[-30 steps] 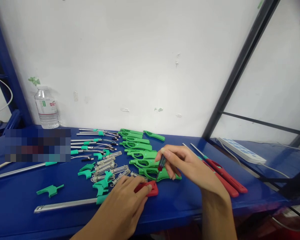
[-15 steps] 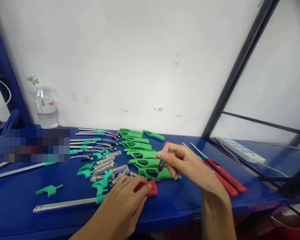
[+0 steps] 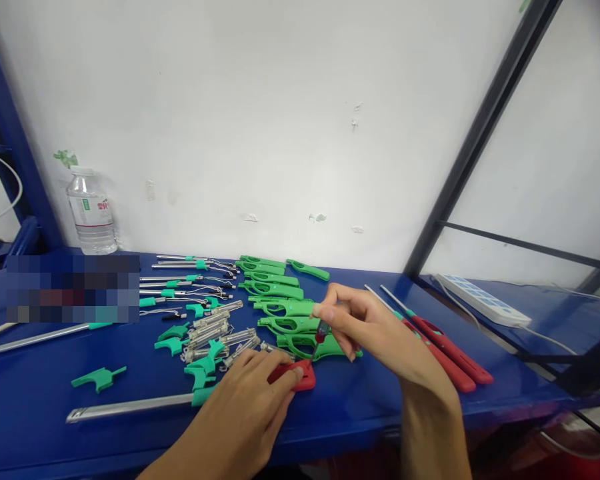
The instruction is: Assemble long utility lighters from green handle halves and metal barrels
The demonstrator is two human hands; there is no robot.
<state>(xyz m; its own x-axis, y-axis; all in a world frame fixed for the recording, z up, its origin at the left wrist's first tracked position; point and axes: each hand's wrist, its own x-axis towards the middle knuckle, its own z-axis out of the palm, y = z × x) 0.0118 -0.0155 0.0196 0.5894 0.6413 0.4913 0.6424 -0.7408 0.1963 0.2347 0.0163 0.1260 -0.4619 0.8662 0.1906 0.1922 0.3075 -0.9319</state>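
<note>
My left hand (image 3: 253, 407) presses a red lighter handle (image 3: 306, 377) down on the blue table; a silver tube (image 3: 135, 405) with a green collar runs out to its left. In my right hand (image 3: 365, 320) is a small screwdriver (image 3: 322, 332), held nearly upright, its tip at the right end of the red handle. Green handle shells (image 3: 275, 291) lie in a column behind my hands. Left of them are clear fuel tanks (image 3: 207, 333) and green triggers (image 3: 100, 379). Two finished-looking red lighters (image 3: 450, 348) rest to the right.
Several metal tubes with wires (image 3: 180, 280) lie at the back left, near a water bottle (image 3: 91, 213). A white power strip (image 3: 483, 300) is beyond the dark metal post (image 3: 480, 140) on the right. A blurred patch covers part of the left side.
</note>
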